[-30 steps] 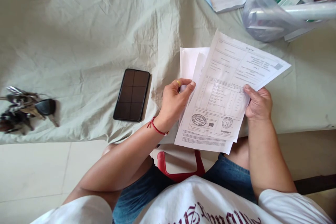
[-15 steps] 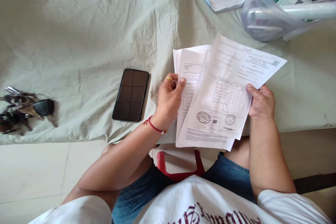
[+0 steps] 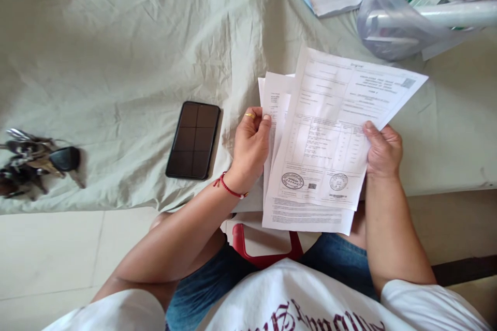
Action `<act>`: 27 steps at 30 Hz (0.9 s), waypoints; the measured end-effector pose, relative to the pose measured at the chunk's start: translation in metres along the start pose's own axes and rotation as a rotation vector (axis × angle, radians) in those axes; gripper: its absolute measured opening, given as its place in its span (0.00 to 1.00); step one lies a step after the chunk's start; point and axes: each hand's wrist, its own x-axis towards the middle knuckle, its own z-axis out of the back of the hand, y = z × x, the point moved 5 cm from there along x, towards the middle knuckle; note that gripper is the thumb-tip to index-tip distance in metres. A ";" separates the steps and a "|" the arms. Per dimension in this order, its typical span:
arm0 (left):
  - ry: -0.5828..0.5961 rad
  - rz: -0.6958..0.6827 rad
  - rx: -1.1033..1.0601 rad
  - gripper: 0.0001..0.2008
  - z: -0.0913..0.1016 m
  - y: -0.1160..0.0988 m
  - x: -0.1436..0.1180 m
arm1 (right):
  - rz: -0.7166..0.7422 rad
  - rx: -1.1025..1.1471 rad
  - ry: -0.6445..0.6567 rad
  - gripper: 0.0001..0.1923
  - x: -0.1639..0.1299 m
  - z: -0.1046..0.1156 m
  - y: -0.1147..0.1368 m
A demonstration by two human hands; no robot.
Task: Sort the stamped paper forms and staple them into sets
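A wrinkled pale cloth [image 3: 116, 51] covers the table. Above its near edge, a fanned sheaf of printed forms [image 3: 330, 129] is held: the left hand [image 3: 250, 147] pinches the back sheets, the right hand [image 3: 382, 152] grips the stamped top sheet. Sorting appears underway; squaring the sheets calls for opposing thumb slides. A phone [image 3: 194, 139] lies left.

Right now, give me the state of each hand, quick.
Left hand: closed on the left edge of the papers.
Right hand: closed on the right edge of the same papers.
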 end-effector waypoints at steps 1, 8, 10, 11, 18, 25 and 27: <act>0.000 0.010 0.020 0.09 -0.001 -0.001 -0.001 | 0.009 0.000 -0.017 0.17 -0.001 -0.002 0.002; 0.023 0.072 0.071 0.08 -0.005 -0.003 -0.009 | 0.061 -0.010 -0.058 0.19 -0.002 -0.006 0.007; 0.019 0.064 0.084 0.11 -0.004 -0.005 -0.010 | 0.068 -0.013 -0.052 0.19 -0.002 -0.006 0.007; 0.017 0.060 0.089 0.12 -0.004 -0.005 -0.010 | 0.070 -0.018 -0.051 0.19 -0.002 -0.006 0.008; 0.055 0.095 0.109 0.10 -0.008 -0.002 -0.011 | 0.073 -0.042 -0.052 0.23 0.000 -0.008 0.004; -0.016 0.017 0.081 0.13 -0.001 -0.001 -0.005 | 0.125 -0.138 -0.116 0.15 0.000 0.003 0.014; -0.030 0.018 0.060 0.16 0.002 0.003 -0.004 | 0.140 -0.125 -0.103 0.12 -0.001 0.006 0.020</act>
